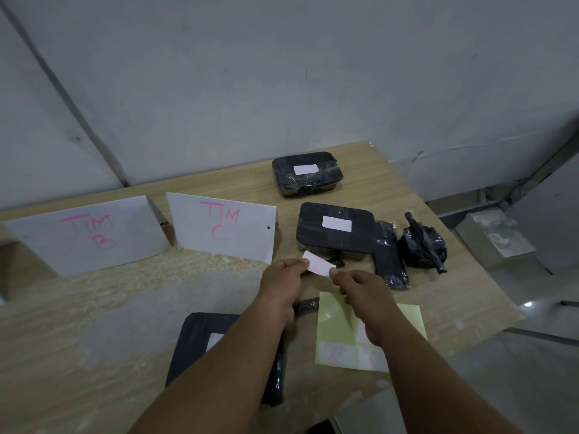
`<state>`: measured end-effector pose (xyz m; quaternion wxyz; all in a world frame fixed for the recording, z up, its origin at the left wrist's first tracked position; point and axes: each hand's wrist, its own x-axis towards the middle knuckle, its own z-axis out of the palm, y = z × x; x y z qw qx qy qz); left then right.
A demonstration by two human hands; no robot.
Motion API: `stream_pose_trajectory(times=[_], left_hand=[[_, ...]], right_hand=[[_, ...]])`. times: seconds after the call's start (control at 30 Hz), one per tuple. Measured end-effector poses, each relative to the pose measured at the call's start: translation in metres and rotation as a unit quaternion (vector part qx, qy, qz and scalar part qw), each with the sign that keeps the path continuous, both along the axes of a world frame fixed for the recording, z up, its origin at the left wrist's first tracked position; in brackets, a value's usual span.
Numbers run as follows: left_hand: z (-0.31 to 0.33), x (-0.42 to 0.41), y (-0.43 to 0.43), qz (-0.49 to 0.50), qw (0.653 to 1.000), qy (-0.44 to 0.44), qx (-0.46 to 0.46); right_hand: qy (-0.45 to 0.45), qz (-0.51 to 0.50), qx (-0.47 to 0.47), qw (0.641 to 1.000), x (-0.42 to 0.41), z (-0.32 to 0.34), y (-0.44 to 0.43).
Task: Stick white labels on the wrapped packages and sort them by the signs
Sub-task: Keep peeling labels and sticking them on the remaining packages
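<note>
One small white paper label is pinched over the wooden table: the left hand has its grip on the left end, the right hand on the right end. Five black plastic-wrapped packages lie around:

- far box, near box, flat strip and lumpy bundle, from 12 to 2 o'clock of the hands
- flat parcel at 7 o'clock

Both boxes and the flat parcel bear white labels. Two white paper signs stand at 10 o'clock, "TIM B" sign and "TIM C" sign. One yellow backing sheet lies at 5 o'clock.

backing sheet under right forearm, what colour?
Pale yellow backing sheet, glossy where labels are peeled off; head view.
</note>
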<state>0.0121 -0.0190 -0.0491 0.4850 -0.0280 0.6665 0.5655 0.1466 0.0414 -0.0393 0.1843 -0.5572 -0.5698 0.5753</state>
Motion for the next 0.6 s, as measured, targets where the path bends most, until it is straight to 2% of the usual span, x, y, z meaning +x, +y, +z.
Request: stream_pose_trajectory(times=[0.23, 0.43, 0.53, 0.6], left_hand=[[0.002, -0.003, -0.004, -0.018, 0.999, 0.030, 0.005], [-0.002, -0.006, -0.002, -0.044, 0.985, 0.165, -0.026], [-0.004, -0.010, 0.001, -0.092, 0.957, 0.263, -0.076], [-0.005, -0.013, 0.000, -0.151, 0.909, 0.365, -0.133]], right_hand=[[-0.006, 0.008, 0.021, 1.000, -0.008, 0.000, 0.003], [-0.020, -0.015, 0.068, 0.997, -0.013, -0.006, 0.012], [-0.020, -0.030, 0.082, 0.996, -0.012, -0.009, 0.021], [-0.029, -0.016, 0.094, 0.995, -0.009, -0.009, 0.027]])
